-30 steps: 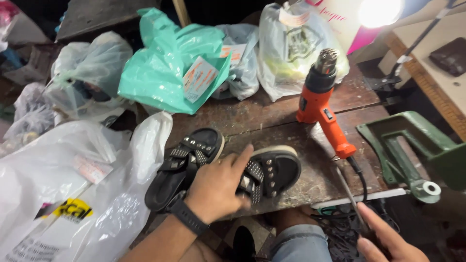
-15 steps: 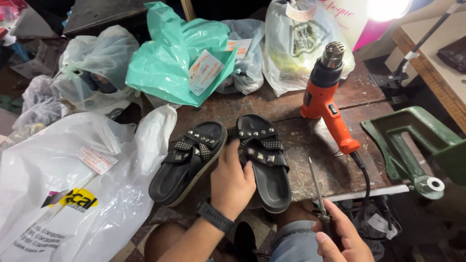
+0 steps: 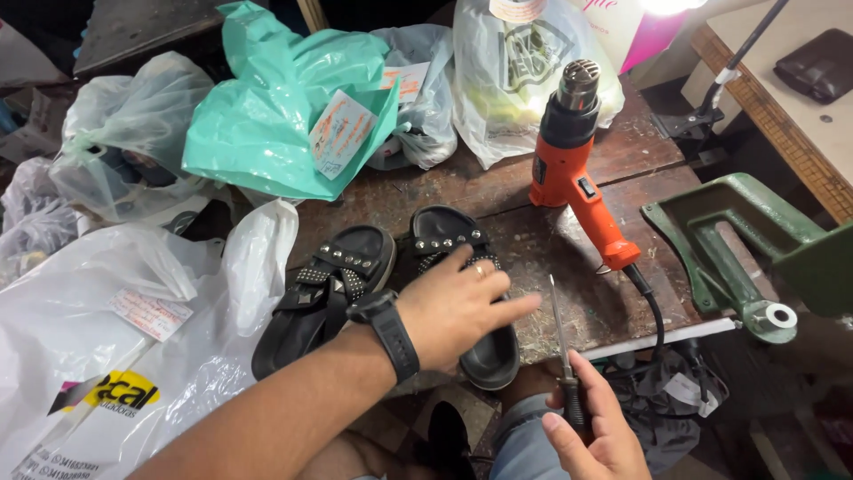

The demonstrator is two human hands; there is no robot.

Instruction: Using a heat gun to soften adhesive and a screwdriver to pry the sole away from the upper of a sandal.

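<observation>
The left hand (image 3: pixel 458 307) lies palm down across the right sandal (image 3: pixel 466 302) of a black studded pair, its fingers (image 3: pixel 511 307) stretched out flat and close together, pointing right over the footbed. A ring shows on one finger and a black wristwatch (image 3: pixel 386 331) sits on the wrist. This sandal rests near the front edge of the dark wooden worktop (image 3: pixel 622 178), toe end toward the far side, heel overhanging the near edge. The other sandal (image 3: pixel 324 298) lies just beside it on the left, tilted, its near end leaning against a large white plastic bag (image 3: pixel 107 356).

The right hand (image 3: pixel 595 427) is low at the near edge, fingers curled around the dark handle of a slim screwdriver (image 3: pixel 560 342), whose metal shaft points up and away over the worktop, just right of the left hand's fingertips.

Farther right on the worktop an orange and black heat gun (image 3: pixel 573 173) lies with its nozzle toward the far side and its cord trailing off the near edge. A green metal press (image 3: pixel 746 240) stands at the right end. Along the far side sit a green plastic bag (image 3: pixel 267 116) with a paper tag and several clear and white bags (image 3: pixel 511 71). The person's jeans-clad knee (image 3: pixel 524 444) shows below the worktop.
</observation>
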